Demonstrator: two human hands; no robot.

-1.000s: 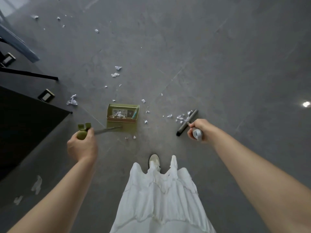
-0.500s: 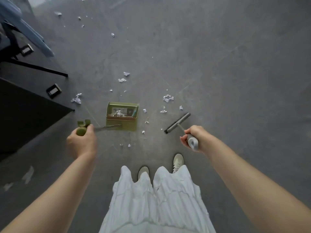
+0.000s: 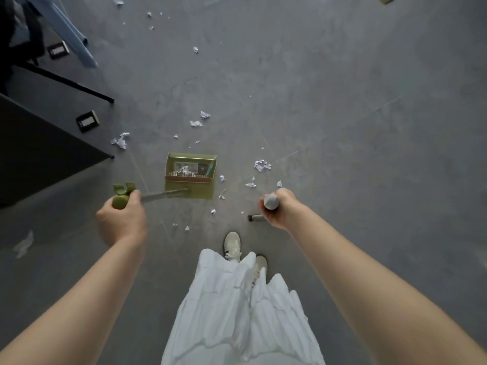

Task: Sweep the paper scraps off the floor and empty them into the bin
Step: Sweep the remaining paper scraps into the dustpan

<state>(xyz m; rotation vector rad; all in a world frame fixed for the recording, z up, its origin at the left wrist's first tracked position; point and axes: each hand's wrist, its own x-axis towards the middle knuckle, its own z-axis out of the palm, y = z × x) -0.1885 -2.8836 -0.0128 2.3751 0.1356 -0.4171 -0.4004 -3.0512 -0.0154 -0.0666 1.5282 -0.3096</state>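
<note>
The left hand (image 3: 121, 224) was clenched round the green handle (image 3: 120, 198) of an olive long-handled dustpan (image 3: 190, 175) standing on the grey floor (image 3: 342, 106) with a few scraps inside. The right hand (image 3: 279, 209) gripped the grey broom handle (image 3: 271, 201); only the broom head's dark end (image 3: 254, 218) showed beneath it. Paper scraps (image 3: 261, 165) lay scattered around the dustpan, some just beside it, others well apart.
</note>
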